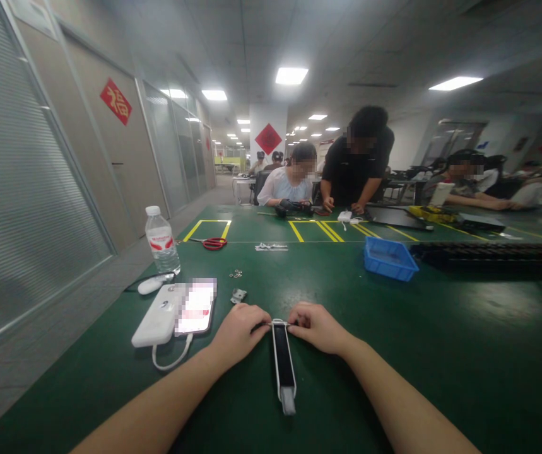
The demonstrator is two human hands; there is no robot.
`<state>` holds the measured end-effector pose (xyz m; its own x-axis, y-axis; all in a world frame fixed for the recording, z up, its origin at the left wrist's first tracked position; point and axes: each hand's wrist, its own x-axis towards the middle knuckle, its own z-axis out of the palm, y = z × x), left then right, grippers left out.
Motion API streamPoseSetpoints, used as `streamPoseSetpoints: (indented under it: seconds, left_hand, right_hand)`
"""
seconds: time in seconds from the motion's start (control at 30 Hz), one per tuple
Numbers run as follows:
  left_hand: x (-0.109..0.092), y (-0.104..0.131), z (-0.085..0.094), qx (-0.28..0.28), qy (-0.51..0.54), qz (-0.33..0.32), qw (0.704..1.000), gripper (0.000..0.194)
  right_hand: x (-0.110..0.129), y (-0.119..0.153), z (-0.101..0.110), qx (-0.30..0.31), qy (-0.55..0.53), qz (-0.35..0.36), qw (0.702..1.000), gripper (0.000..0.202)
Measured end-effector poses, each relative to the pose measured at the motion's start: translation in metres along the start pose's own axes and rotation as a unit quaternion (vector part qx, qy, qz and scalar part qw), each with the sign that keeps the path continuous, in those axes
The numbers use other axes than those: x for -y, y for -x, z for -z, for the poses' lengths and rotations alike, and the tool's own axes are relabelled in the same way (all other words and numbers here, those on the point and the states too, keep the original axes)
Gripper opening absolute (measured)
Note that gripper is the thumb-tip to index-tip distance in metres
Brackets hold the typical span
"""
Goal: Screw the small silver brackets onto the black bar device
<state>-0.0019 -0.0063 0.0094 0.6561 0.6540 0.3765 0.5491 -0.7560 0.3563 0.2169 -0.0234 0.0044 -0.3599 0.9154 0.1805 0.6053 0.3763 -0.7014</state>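
Note:
A long, narrow white-framed piece with a black face (284, 356) lies on the green table, pointing away from me. From its near end sticks out a grey tab (288, 401). My left hand (242, 329) is closed in a pinch at the left side of the far end. Opposite it, my right hand (318, 325) pinches at the right side. Small thin bits show between the fingertips and the frame, too small to name. Just beyond my left hand lies a small silvery crumpled packet (238, 296), with several tiny metal rings (236, 273) behind it.
To the left are a water bottle (161, 243), a white power bank (159, 318) cabled to a phone (197, 307), and a white mouse-like object (156, 284). Farther off lie red-handled scissors (214, 243), thin metal pieces (271, 247) and a blue tray (390, 266). People work across the table.

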Motion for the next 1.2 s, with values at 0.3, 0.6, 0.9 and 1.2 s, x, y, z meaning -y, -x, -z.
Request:
streamPoseSetpoints:
  seconds: [0.3,0.6,0.9,1.2]
  left_hand:
    - [-0.0027,-0.0001,0.0014,0.018,0.0,0.012,1.0,0.008]
    - [-0.0046,0.0005,0.0033,0.024,-0.004,0.011,1.0,0.011]
    - [-0.0035,0.0017,0.0019,0.029,-0.012,0.01,0.999,0.014]
    - [-0.0042,0.0022,0.0033,0.027,-0.022,0.01,0.999,0.016]
  right_hand:
    - [-0.0002,0.0,-0.0007,-0.001,0.005,-0.004,1.0,0.003]
    - [-0.0033,0.0002,-0.0016,-0.005,0.002,0.002,1.0,0.003]
    - [-0.0027,0.0005,-0.0009,-0.001,0.001,-0.002,1.0,0.003]
    - [0.0005,0.0003,-0.0004,-0.004,-0.001,-0.004,1.0,0.003]
